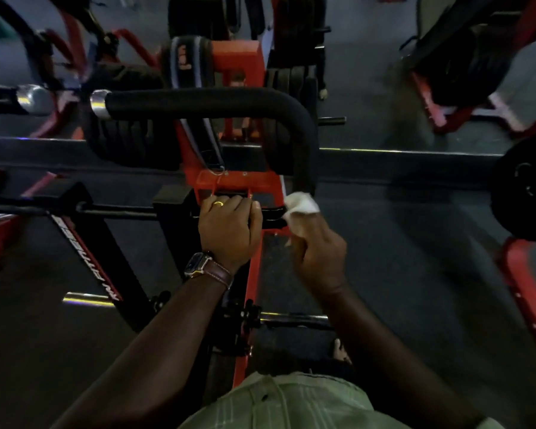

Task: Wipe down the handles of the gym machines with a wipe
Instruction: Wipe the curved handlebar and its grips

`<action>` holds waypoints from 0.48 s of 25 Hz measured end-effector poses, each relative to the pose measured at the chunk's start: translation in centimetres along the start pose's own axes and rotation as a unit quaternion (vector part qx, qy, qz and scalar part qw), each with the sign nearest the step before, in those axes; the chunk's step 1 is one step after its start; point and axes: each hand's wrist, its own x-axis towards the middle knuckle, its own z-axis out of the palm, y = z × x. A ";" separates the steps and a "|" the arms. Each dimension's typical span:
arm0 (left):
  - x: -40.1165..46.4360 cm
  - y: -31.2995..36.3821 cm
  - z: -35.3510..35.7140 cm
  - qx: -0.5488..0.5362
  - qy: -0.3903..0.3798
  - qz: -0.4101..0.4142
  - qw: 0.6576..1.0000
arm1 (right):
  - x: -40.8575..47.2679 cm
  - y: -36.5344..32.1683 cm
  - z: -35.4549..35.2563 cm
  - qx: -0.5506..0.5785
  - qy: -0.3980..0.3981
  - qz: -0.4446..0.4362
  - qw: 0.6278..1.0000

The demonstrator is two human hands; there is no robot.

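On your far left, a black slanted frame beam [87, 258] with white lettering is running down toward you, and a chrome peg [87, 298] is sticking out near its lower edge, so that side is crowded. Your left hand [229, 224] is curling its fingers over a short black handle bar [273, 213] on the red machine frame [254, 187], knuckles up, fingers pressed together around it; a ring [218, 203] is showing on one finger and a watch [198, 264] with a brown strap is sitting on that wrist. Just beside it, your right hand [316, 252] is pinching a white wipe [300, 205] between bunched fingertips, and the wipe is touching the right end of that same bar, right under the lower end of the big curved foam-padded handle [223, 102] that is arching above both hands. To the right of the wipe, bare dark floor [399, 274] is lying open, until a black weight plate [526, 187] and a red frame leg [526, 289] are closing the far right edge.
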 end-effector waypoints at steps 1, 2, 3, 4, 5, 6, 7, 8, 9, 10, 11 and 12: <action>0.0 -0.1 0.0 0.001 0.002 0.004 1.000 | -0.1 -0.3 0.1 -0.027 -0.018 -0.037 0.999; -0.1 -0.3 0.1 0.001 0.001 0.010 1.000 | 0.3 -0.5 0.1 -0.053 -0.025 -0.065 0.996; -0.2 -0.5 0.0 -0.001 -0.002 0.019 1.000 | 1.3 -0.8 0.0 -0.080 -0.018 -0.079 0.994; -0.2 -0.7 0.0 -0.004 -0.006 0.027 1.000 | 2.6 -1.0 -0.3 -0.109 0.003 -0.088 0.990; -0.1 -0.9 0.0 -0.007 -0.008 0.032 0.999 | 3.8 -1.3 -0.7 -0.142 0.023 -0.090 0.986; -0.1 -0.9 0.0 -0.009 -0.009 0.035 0.999 | 4.3 -1.6 -1.0 -0.181 0.027 -0.078 0.980; -0.1 -0.9 -0.1 -0.010 -0.008 0.036 0.999 | 4.2 -2.2 -1.2 -0.207 0.006 -0.053 0.977; -0.1 -0.9 -0.1 -0.006 -0.005 0.037 0.999 | 3.5 -3.0 -0.9 -0.210 -0.037 -0.015 0.977; -0.2 -0.8 -0.1 -0.001 -0.001 0.037 0.999 | 2.4 -4.1 -0.4 -0.186 -0.096 0.028 0.977; -0.2 -0.8 -0.1 0.004 0.001 0.037 0.999 | 1.5 -5.2 0.1 -0.134 -0.143 0.067 0.978; -0.2 -0.8 0.0 0.007 0.002 0.036 0.999 | 1.1 -6.1 0.5 -0.077 -0.161 0.105 0.978; -0.2 -0.9 0.0 0.005 -0.002 0.035 0.999 | 1.5 -6.6 0.7 -0.038 -0.159 0.135 0.977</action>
